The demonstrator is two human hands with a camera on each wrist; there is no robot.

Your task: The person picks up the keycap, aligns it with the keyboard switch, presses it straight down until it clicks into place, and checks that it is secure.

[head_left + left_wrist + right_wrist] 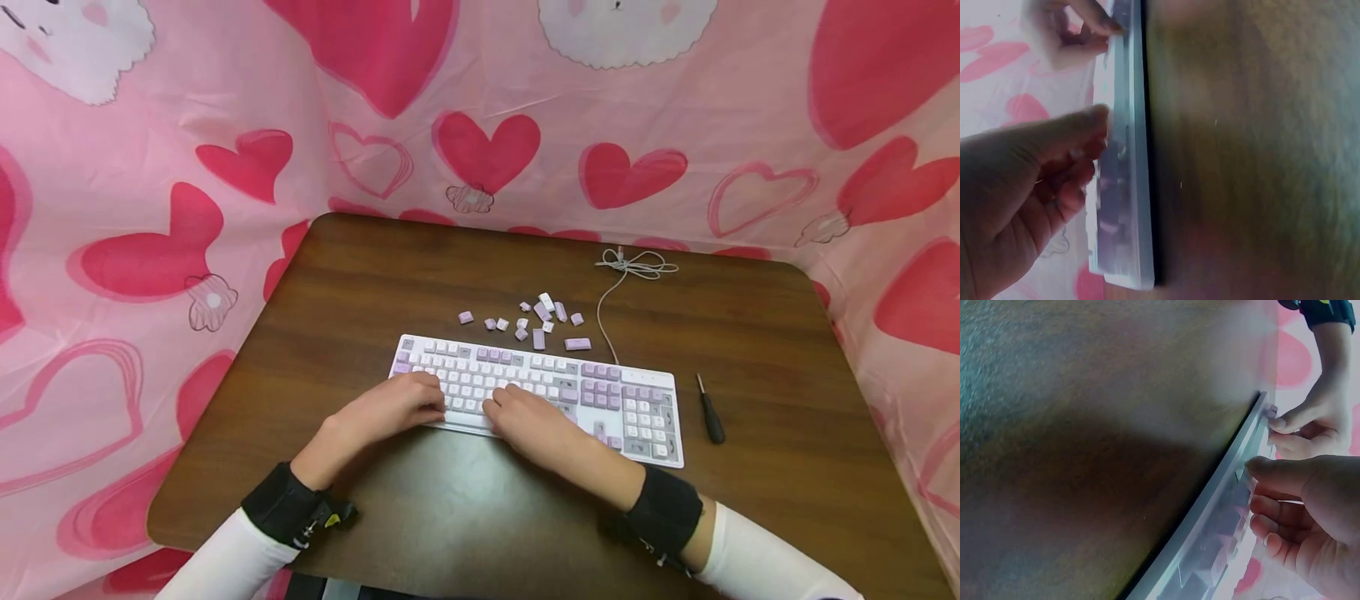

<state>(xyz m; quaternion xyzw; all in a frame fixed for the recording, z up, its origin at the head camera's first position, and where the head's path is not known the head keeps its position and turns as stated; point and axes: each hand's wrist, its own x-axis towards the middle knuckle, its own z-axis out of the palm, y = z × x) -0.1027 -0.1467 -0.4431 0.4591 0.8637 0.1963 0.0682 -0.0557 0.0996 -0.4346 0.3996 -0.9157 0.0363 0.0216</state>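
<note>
A white keyboard (606, 420) with white, lavender and grey keys lies slightly slanted on the table. My left hand (401, 400) rests over its lower left keys, fingers loosely bent. Over the lower middle keys lies my right hand (528, 421), its fingers hiding some of them. In the left wrist view, the left thumb (1094, 115) reaches to the keyboard's front keys, with the other fingers beyond it. The right wrist view shows the right thumb (1266, 470) touching the front row, its fingers relaxed above the keys. I see nothing gripped in either hand.
Loose lavender and white keycaps (577, 343) lie scattered behind the keyboard. A tied pale cable (633, 267) runs from its back edge. To the right lies a screwdriver (711, 417) with a dark handle. A pink heart-print cloth (555, 125) surrounds the brown table (772, 333).
</note>
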